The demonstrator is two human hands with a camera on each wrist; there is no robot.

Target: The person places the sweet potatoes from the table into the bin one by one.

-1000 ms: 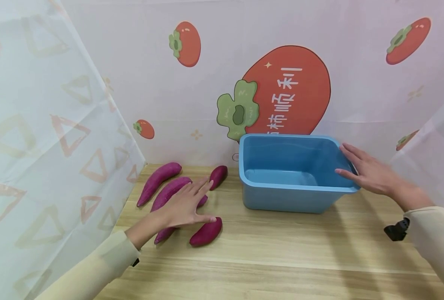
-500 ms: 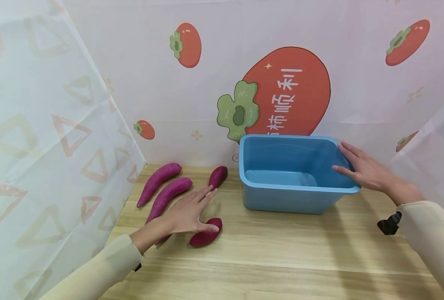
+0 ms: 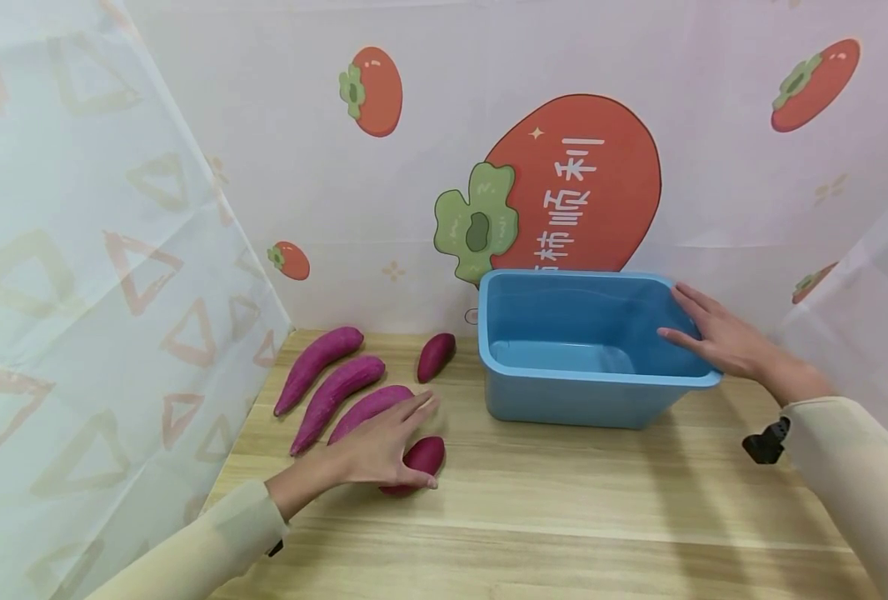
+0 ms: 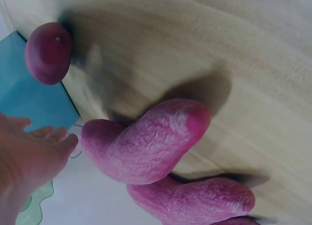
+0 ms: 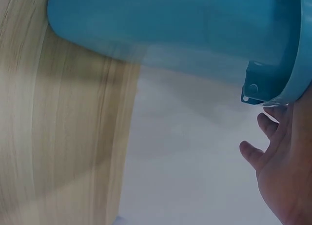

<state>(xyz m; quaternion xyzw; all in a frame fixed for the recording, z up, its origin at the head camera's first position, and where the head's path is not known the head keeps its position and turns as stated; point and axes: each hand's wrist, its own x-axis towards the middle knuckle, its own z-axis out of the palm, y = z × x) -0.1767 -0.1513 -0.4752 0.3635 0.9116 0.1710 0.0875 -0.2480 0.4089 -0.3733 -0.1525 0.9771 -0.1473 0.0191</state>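
Note:
My left hand, fingers spread, hovers low over a small dark-purple sweet potato, hiding part of it. Just beyond that hand, a long curved sweet potato is partly covered too. Two more long ones, a middle sweet potato and a far-left sweet potato, lie further left. In the left wrist view the small sweet potato sits apart from the fingers. On the right, my right hand rests with extended fingers on the right rim of a blue plastic bin.
Behind the bin, another small sweet potato lies on the wooden table near the back wall. A white printed cloth stands along the back and both sides. Nothing shows inside the bin's visible floor.
My left hand has moved toward me and slightly right, from above the long sweet potatoes to above the small front one. My right hand has slid slightly left on the bin's rim.

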